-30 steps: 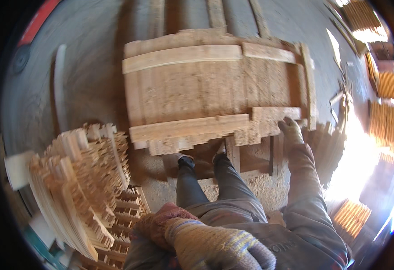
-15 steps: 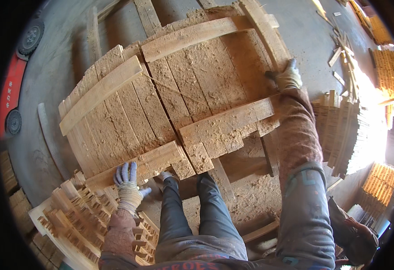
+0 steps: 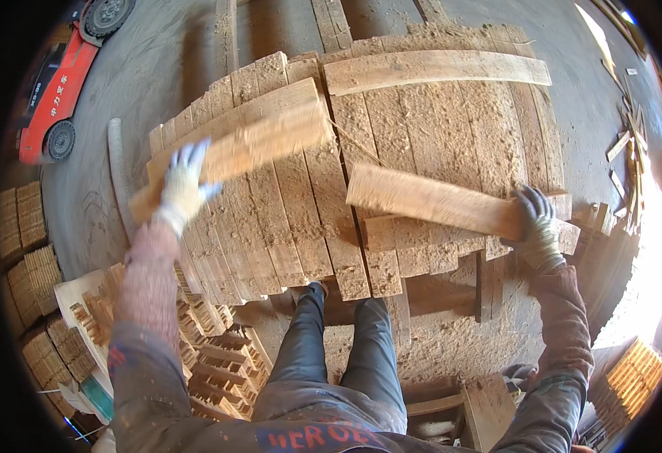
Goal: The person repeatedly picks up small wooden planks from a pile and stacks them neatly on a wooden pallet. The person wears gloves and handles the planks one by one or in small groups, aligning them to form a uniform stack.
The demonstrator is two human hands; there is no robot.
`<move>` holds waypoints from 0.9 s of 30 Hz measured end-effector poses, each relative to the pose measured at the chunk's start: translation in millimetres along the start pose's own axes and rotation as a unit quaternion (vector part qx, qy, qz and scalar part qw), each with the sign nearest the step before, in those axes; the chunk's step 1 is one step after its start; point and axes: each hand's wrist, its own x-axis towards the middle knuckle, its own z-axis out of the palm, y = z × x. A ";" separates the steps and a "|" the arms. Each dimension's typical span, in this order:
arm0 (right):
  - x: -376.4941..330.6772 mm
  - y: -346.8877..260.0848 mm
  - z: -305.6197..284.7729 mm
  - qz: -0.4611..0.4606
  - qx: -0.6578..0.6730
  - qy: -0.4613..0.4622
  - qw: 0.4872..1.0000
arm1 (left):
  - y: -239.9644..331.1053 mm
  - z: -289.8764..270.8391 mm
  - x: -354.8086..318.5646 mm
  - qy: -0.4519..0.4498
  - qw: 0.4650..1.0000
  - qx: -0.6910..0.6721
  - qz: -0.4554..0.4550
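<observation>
Head view has my left gloved hand (image 3: 182, 183) newly gripping, I think, a blurred pale plank (image 3: 240, 151) lifted off the big sawdust-covered board stack (image 3: 421, 113), while my right gloved hand (image 3: 536, 226) clasps another rough plank (image 3: 433, 200) above its near edge.

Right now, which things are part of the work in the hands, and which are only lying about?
In hand:
left hand on a sawdust-covered board
right hand gripping another board
plank platform beneath both

Lying about:
red forklift
stacked slats
wood bundles
loose scraps
</observation>
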 end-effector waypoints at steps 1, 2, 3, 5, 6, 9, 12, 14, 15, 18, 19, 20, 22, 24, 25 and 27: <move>7.8 -8.2 2.4 -0.022 -0.039 -0.011 0.999 | -7.5 -3.0 28.2 0.021 1.000 0.005 0.004; 13.6 -5.7 9.8 -0.053 -0.050 -0.048 0.996 | -4.5 -3.4 57.1 0.027 0.999 -0.022 0.005; 21.9 -15.7 12.7 -0.087 -0.049 -0.052 0.994 | -18.5 -0.3 75.6 0.023 0.999 -0.025 0.013; 24.0 -12.9 19.9 -0.094 -0.045 -0.034 0.994 | -21.3 7.8 104.6 -0.033 0.998 -0.050 0.035; 23.0 -9.5 19.8 -0.097 -0.056 -0.037 0.993 | -13.2 8.5 111.9 -0.050 0.998 -0.032 0.025; 21.8 -10.7 16.7 -0.091 -0.055 -0.046 0.993 | -0.7 9.0 124.4 -0.097 0.995 0.014 0.006; 10.0 -32.9 4.9 -0.045 -0.019 -0.031 0.998 | -15.3 9.2 129.4 -0.135 0.990 0.025 0.026; -1.3 -57.1 -8.6 0.041 0.050 -0.024 0.998 | -20.4 13.8 121.7 -0.135 0.990 0.032 -0.001; -10.6 -66.2 -17.6 0.090 0.078 -0.018 0.993 | -11.1 13.3 121.4 -0.132 0.991 0.031 -0.007; -24.5 -83.9 -18.3 0.150 0.274 -0.012 0.950 | -9.2 7.9 116.9 -0.131 0.991 0.026 0.002; -22.6 -94.7 -15.9 0.143 0.282 0.007 0.949 | -13.1 5.4 115.1 -0.131 0.991 0.023 0.007; -16.8 -113.6 -20.5 0.138 0.327 0.008 0.935 | -16.0 0.1 113.8 -0.143 0.990 0.009 0.017; 5.9 -156.4 -25.0 0.160 0.471 0.001 0.868 | -26.7 -1.4 110.0 -0.151 0.989 -0.009 0.003; 28.1 -194.8 -35.6 0.199 0.517 -0.054 0.831 | -24.1 -7.4 91.8 -0.163 0.983 -0.074 -0.047; 33.4 -208.5 -27.1 0.184 0.581 -0.045 0.792 | -26.2 -18.6 73.5 -0.166 0.971 -0.156 -0.066; 47.1 -242.4 -9.9 0.242 0.653 -0.079 0.713 | -41.7 -35.8 43.7 -0.165 0.929 -0.313 -0.103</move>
